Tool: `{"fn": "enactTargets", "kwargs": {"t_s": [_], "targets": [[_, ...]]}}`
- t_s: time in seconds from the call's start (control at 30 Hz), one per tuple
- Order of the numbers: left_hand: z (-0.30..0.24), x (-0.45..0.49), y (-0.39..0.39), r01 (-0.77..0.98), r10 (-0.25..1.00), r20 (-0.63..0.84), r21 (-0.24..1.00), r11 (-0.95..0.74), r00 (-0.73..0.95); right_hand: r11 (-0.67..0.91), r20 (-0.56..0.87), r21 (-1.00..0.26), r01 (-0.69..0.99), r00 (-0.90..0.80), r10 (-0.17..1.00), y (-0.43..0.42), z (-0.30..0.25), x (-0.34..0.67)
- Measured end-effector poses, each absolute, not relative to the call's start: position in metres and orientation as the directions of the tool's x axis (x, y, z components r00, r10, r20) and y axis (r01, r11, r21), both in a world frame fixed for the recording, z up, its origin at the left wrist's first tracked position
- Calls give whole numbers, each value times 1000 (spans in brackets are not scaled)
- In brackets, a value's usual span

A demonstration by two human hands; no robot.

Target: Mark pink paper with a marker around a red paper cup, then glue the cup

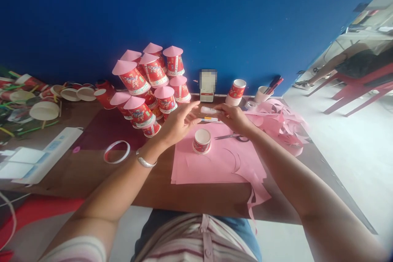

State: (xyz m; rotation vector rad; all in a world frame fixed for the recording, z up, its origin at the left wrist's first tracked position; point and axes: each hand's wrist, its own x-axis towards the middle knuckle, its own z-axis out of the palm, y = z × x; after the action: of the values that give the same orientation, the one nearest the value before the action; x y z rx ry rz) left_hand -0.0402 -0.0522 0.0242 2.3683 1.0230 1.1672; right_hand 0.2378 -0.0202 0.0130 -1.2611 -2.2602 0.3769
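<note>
My right hand [235, 116] is closed around one end of a small whitish tube [208, 110], held level above the table. Facing it, my left hand [184, 120] has its fingers stretched and apart, near the tube's other end; I see nothing in it. Below the hands, a red patterned paper cup [202, 142] stands on sheets of pink paper [196, 172]. Scissors [235, 136] lie on the paper close to my right wrist. A white stick with a yellow band [209, 119] lies just behind the pink sheets.
Several red cups with pink cone tops [143, 116] are stacked at left. A phone [207, 90] leans on the blue wall [196, 16]. Pink scraps [282, 127], a red cup [237, 89] and a pen cup [262, 94] stand right. A tape roll [116, 152] lies left.
</note>
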Motion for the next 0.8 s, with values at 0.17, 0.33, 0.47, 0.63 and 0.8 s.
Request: {"fn": "enactTargets", "kwargs": {"t_s": [0.17, 0.33, 0.47, 0.63, 0.8], "targets": [[38, -33, -59, 418, 654, 626, 505, -755, 424, 413, 283, -879, 240, -434, 855, -47, 32, 230], [42, -30, -71, 402, 678, 585, 546, -735, 445, 338, 267, -935, 109, -414, 870, -58, 32, 223], [38, -43, -76, 464, 690, 623, 519, -717, 369, 335, 296, -940, 73, -320, 900, -61, 27, 229], [15, -69, -65, 648, 772, 544, 464, -604, 330, 341, 336, -939, 38, -103, 936, -55, 19, 245], [-19, -58, -35, 786, 828, 287, 277, -553, 482, 293, 288, -956, 25, -119, 950, -55, 9, 240]]}}
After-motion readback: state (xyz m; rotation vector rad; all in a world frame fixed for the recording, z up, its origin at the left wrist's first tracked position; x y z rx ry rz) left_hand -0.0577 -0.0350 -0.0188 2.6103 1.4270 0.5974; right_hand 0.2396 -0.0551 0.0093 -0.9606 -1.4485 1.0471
